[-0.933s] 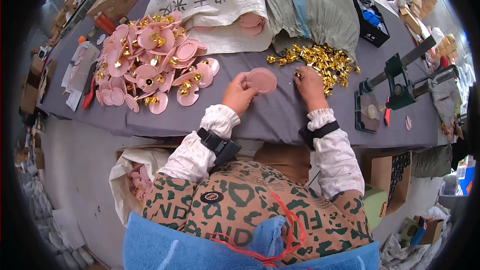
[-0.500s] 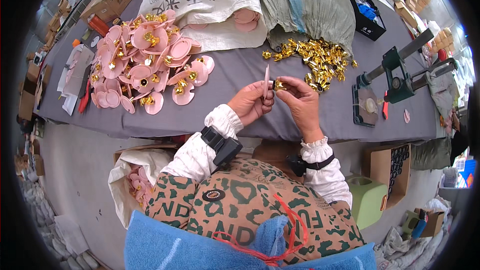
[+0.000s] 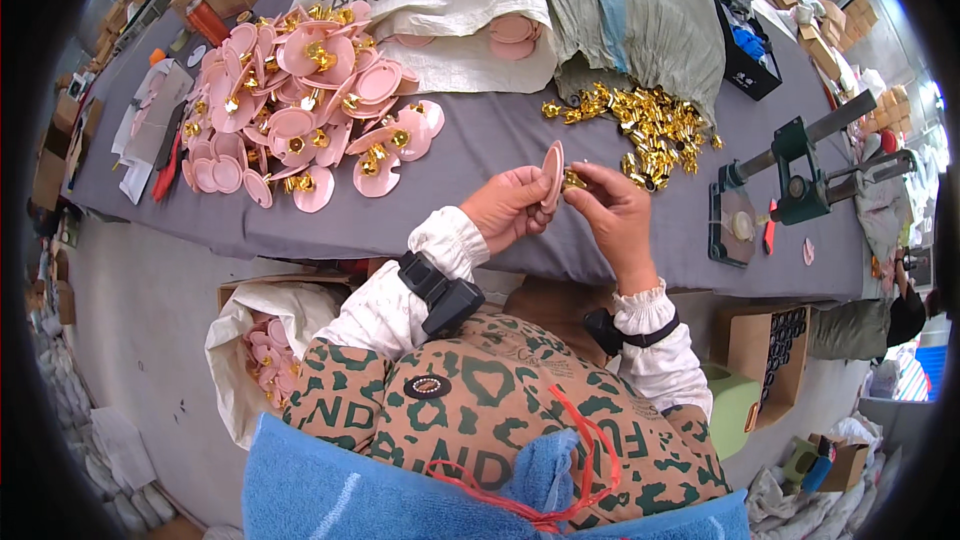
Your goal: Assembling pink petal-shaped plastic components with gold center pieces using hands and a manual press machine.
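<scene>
Between the fingers of my left hand a flat pink disc stands on edge. My right hand pinches a small shiny gold metal fitting close against the disc's right face. Whether the two touch I cannot tell. Both hands are over the near part of the grey-covered table. A heap of pink discs, many with gold fittings on them, lies to the left. Loose gold fittings are piled beyond my right hand.
A green hand press stands on the right of the table. A white woven sack and a grey-green sack lie at the back. Next to the latter is a black box. Below the table's left edge sits an open sack of pink pieces.
The pink disc has turned from nearly edge-on to show more of its face. The gold fitting stays beside it, now partly hidden by my right fingers. The whole view has shifted slightly.
</scene>
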Tool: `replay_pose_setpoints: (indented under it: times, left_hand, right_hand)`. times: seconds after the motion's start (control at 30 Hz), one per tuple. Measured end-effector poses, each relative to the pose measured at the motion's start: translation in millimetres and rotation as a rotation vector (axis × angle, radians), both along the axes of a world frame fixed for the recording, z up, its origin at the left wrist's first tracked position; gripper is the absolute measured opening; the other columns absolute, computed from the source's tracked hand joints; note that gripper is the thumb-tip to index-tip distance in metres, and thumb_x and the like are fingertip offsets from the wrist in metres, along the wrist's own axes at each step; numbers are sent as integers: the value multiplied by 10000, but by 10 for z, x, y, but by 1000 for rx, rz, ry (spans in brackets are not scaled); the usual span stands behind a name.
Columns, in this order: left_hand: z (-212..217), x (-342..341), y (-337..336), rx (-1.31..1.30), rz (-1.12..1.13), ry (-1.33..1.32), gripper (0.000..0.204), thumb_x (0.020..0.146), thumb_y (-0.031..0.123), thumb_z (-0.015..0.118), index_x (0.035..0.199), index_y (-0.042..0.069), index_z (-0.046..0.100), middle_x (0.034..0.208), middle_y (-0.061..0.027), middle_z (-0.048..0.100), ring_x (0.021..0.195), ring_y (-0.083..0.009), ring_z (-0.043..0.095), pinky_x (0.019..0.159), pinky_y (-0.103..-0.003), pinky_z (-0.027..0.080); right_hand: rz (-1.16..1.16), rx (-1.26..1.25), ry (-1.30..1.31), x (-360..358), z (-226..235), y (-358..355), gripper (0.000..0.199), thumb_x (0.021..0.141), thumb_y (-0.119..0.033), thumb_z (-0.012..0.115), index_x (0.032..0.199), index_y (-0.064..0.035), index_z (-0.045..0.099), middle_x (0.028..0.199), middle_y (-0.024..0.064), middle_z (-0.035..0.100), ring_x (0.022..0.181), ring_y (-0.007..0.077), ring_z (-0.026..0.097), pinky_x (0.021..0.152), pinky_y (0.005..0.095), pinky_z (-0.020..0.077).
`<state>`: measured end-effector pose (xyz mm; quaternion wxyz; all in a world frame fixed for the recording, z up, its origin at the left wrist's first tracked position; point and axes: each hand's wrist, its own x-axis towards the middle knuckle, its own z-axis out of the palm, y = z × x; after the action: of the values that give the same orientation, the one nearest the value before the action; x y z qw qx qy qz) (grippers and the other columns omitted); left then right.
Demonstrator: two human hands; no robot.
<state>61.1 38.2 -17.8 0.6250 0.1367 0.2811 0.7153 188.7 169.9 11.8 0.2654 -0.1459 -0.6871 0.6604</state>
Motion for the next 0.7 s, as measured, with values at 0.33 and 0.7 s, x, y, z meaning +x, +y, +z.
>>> replay_pose_setpoints:
  times: [0.33,0.7]
  left_hand:
    - [-20,-416,-328,-229,-70,378,176,926,232,637,920,73,561,745,-14,591,591,-87,528,521,-200,410]
    - [1013,-2220,-1193,-63,640,388,112,967,127,540,982,28,590,795,-10,609,688,-82,588,627,-177,522]
  right_hand:
    - [254,-402,-320,-197,65,-124,302,875,-159,679,1083,58,655,904,98,692,760,144,657,652,254,537]
    - [-182,671,-130,-172,-690,406,198,844,-52,645,1032,-2,681,972,155,690,908,249,678,808,317,520]
